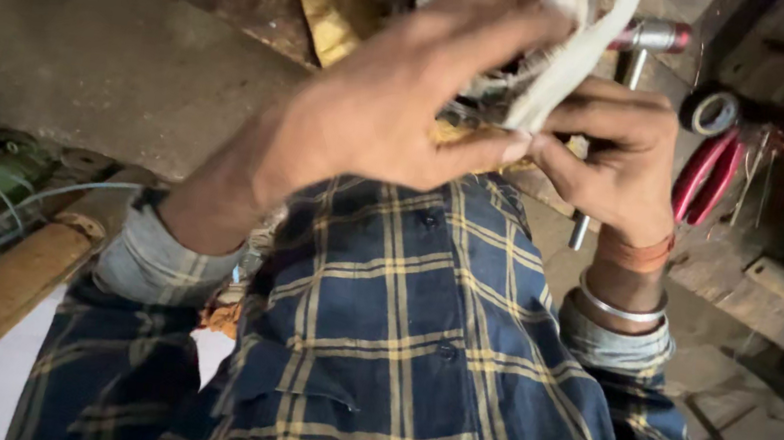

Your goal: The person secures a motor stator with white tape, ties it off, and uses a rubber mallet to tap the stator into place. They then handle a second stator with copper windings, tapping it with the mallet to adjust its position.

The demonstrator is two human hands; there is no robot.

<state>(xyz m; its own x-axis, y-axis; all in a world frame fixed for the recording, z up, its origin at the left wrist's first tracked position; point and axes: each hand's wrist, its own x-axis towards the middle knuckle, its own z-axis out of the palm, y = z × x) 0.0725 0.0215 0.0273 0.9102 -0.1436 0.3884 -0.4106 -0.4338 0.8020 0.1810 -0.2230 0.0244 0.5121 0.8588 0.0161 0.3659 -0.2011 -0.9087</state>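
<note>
While the left hand steadied the winding, the right hand pinched white tape, apparently mid-wrap, needing another taut turn.

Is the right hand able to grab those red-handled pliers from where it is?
Probably yes. The right hand is pinching the white cloth strip, so it would have to let go first. The red-handled pliers lie just beside it on the wooden bench, with nothing visible between them.

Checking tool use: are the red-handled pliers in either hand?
No, the red-handled pliers lie on the bench beside the right hand, while both it and the left hand grip white cloth tape.
</note>
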